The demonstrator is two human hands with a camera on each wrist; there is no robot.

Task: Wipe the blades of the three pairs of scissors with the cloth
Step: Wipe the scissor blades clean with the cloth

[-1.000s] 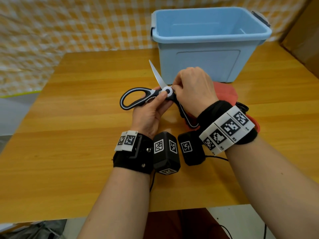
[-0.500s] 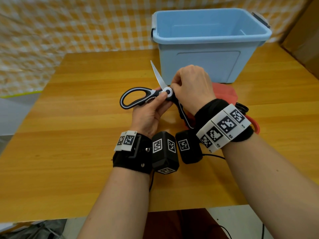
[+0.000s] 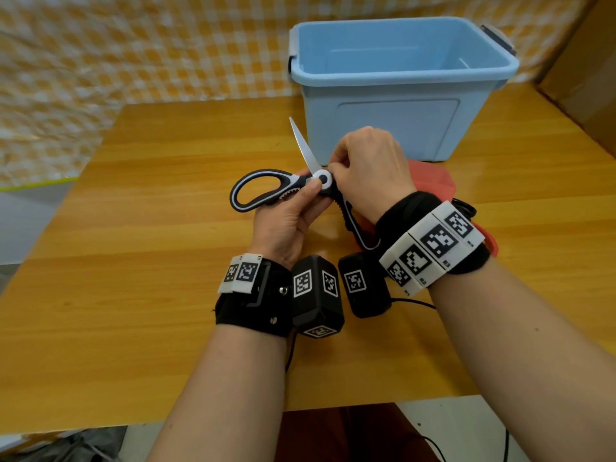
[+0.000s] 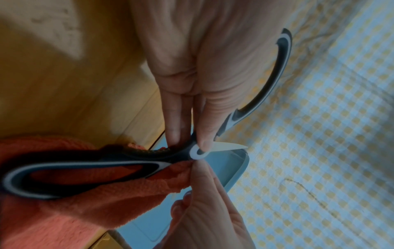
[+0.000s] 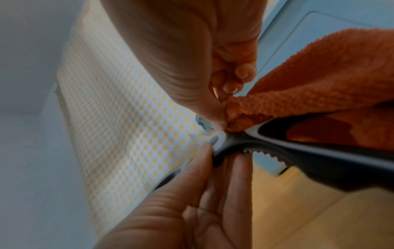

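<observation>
A pair of black-and-white kitchen scissors (image 3: pixel 266 190) is spread wide open above the table, one bare blade (image 3: pixel 305 146) pointing up and away. My left hand (image 3: pixel 293 211) pinches the scissors at the white pivot (image 4: pixel 197 152), thumb on top and fingers beneath. My right hand (image 3: pixel 366 168) pinches the orange cloth (image 5: pixel 309 87) against the scissors just beside the pivot (image 5: pixel 219 137). The second blade is hidden under that hand and the cloth (image 4: pixel 64 210). The cloth (image 3: pixel 433 180) hangs down behind my right wrist.
An empty light-blue plastic bin (image 3: pixel 400 81) stands at the back of the wooden table (image 3: pixel 150 261). A black loop handle (image 3: pixel 465 206) and a red edge (image 3: pixel 491 243) peek out beyond my right wrist. A yellow-checked curtain (image 3: pixel 116 45) hangs behind.
My right hand has shifted slightly up and to the left along the covered blade. The left hand and scissors have stayed nearly still.
</observation>
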